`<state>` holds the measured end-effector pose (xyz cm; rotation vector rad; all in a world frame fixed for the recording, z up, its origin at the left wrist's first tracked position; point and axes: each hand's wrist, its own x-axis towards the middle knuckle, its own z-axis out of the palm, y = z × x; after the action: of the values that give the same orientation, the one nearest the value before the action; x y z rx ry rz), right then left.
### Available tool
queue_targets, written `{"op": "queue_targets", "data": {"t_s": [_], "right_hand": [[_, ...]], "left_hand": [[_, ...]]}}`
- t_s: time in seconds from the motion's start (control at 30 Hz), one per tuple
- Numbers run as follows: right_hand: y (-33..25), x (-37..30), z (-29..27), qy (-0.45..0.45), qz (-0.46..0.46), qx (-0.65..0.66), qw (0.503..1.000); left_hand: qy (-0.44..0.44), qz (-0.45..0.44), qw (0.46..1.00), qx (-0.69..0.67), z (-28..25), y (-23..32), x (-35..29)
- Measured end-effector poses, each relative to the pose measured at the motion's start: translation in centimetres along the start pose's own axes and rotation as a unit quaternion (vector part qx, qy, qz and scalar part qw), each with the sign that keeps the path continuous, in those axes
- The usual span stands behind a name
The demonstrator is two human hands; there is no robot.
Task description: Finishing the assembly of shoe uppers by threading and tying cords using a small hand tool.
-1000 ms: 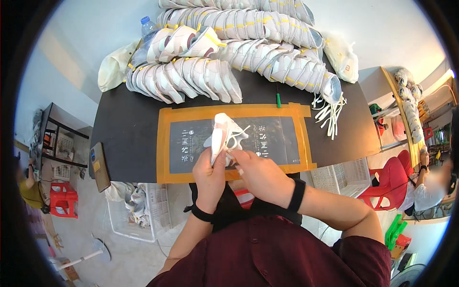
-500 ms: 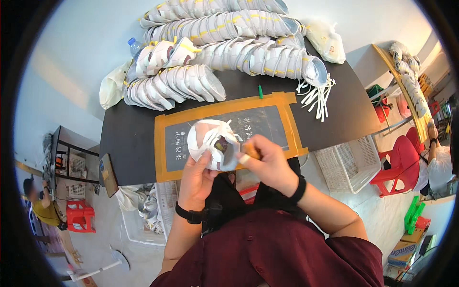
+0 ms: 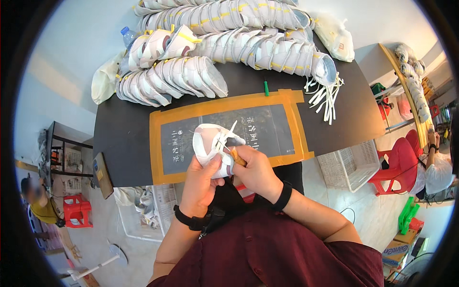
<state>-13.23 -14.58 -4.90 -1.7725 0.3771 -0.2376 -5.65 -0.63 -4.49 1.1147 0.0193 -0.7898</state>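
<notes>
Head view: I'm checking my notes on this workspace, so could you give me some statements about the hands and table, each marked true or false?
1. The left hand holds a pale shoe upper. True.
2. The right hand is empty. False: it grips an orange-brown handle.
3. Rows of shoe uppers lie along the far side of the table. True.
4. A blue-capped bottle is at the far right. False: the bottle is at the far left.
5. Orange tape frames a dark panel. True.
</notes>
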Motion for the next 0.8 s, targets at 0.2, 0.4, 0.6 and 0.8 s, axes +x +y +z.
{"op": "queue_targets", "data": {"t_s": [0.2, 0.4, 0.6, 0.8], "right_hand": [[0.1, 0.9, -0.2, -0.001, 0.0, 0.005, 1.0], [-0.3, 1.4, -1.0, -0.021, -0.046, -0.054, 0.997], [0.4, 1.7, -1.7, -0.056, -0.096, -0.045, 0.993], [0.6, 2.2, -2.6, -0.128, -0.124, -0.052, 0.983]], "left_hand": [[0.005, -0.031, 1.0, 0.002, -0.1, 0.0, 0.5], [0.007, -0.034, 0.999, -0.028, -0.3, 0.1, 0.7], [0.03, -0.059, 0.993, -0.093, 0.2, 0.8, 0.9], [0.057, -0.089, 0.989, -0.108, 0.0, 1.3, 1.3]]}}
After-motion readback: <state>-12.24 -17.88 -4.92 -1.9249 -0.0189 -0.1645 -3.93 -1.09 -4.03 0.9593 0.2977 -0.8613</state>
